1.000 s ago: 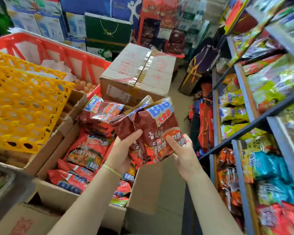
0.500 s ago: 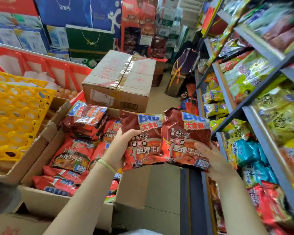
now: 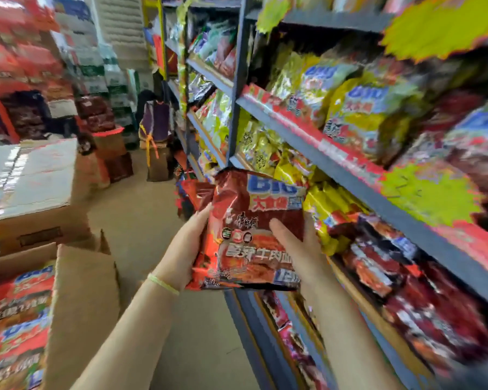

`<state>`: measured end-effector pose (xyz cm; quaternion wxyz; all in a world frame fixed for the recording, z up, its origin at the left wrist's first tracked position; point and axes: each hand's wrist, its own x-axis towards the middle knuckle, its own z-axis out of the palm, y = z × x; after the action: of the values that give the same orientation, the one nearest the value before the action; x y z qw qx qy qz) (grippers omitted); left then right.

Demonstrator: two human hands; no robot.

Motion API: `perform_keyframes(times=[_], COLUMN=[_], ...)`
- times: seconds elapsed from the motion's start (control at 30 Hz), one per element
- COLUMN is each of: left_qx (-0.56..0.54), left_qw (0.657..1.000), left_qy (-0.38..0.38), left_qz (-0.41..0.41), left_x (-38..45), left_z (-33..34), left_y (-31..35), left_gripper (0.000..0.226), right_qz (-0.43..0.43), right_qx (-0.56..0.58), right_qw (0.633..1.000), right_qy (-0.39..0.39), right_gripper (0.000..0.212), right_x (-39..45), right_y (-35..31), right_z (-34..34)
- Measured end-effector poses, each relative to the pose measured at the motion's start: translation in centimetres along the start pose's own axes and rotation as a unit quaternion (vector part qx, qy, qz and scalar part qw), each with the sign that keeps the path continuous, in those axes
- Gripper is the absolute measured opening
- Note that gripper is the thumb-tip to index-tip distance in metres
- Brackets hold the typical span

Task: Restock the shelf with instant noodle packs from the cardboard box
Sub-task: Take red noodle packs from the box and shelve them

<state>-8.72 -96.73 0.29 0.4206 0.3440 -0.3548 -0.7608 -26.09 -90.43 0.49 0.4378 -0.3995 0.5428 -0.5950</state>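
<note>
Care with alignment matters: the dark red plastic noodle packs (image 3: 258, 235), held stacked in the aisle just before the grey metal shelf (image 3: 330, 161), should slide in flat among the matching red packs. The left hand (image 3: 185, 249) clasps their left edge; the right hand (image 3: 296, 246) grips the front, thumb across it.

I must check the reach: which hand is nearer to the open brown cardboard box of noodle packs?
Left. The left hand grips the dark red noodle packs on the side facing the open brown cardboard box; the right hand grips them nearer the shelf.
</note>
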Motion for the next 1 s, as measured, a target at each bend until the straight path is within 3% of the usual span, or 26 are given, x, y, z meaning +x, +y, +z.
perform_keyframes(times=[0.07,0.17,0.27,0.3,0.4,0.43,0.53,0.63,0.7,0.77,0.9,1.0], left_qx=[0.001,0.006,0.053,0.112,0.227,0.25,0.242,0.279,0.346,0.4,0.452,0.443], left_qw=[0.999,0.988,0.975,0.967,0.936,0.932,0.928,0.907,0.868,0.81,0.703,0.665], left_qy=[-0.046,-0.132,-0.205,-0.227,-0.267,-0.264,-0.282,-0.312,-0.343,-0.404,-0.486,-0.51], left_qz=[-0.023,-0.086,-0.064,-0.043,0.007,0.009,-0.001,0.045,0.096,0.144,0.254,0.318], left_x=[0.6,1.2,1.9,2.0,2.5,3.2,4.9,5.8,5.9,6.1,6.2,6.1], left_z=[3.2,7.4,9.7,10.2,11.3,11.1,10.8,10.5,10.6,11.1,13.0,14.1], left_y=[-1.0,-2.2,-2.4,-2.4,-2.1,-2.1,-1.5,-0.2,0.8,1.7,2.4,2.5], left_gripper=[0.042,0.066,0.086,0.083,0.043,0.048,0.093,0.089,0.08,0.089,0.101,0.102], right_qz=[-0.017,-0.043,-0.073,-0.084,-0.104,-0.105,-0.1,-0.142,-0.176,-0.15,0.013,0.035], right_qx=[-0.019,-0.045,-0.05,-0.048,-0.056,-0.066,-0.112,-0.231,-0.357,-0.468,-0.516,-0.499], right_qw=[1.0,0.997,0.989,0.985,0.978,0.978,0.974,0.938,0.883,0.843,0.853,0.86], right_qy=[0.008,0.044,0.121,0.143,0.17,0.168,0.169,0.214,0.247,0.217,0.08,0.103], right_gripper=[0.051,0.067,0.08,0.084,0.1,0.105,0.119,0.124,0.125,0.128,0.134,0.137], right_x=[-1.5,-3.0,-3.3,-3.3,-3.6,-3.6,-3.9,-5.0,-6.0,-6.3,-6.2,-6.8], right_y=[-1.6,-2.8,-3.7,-3.7,-4.1,-4.1,-5.0,-7.7,-9.9,-11.3,-11.8,-11.4], right_z=[-3.1,-7.3,-9.5,-10.0,-9.9,-9.8,-9.5,-9.0,-8.5,-8.1,-7.9,-8.1])
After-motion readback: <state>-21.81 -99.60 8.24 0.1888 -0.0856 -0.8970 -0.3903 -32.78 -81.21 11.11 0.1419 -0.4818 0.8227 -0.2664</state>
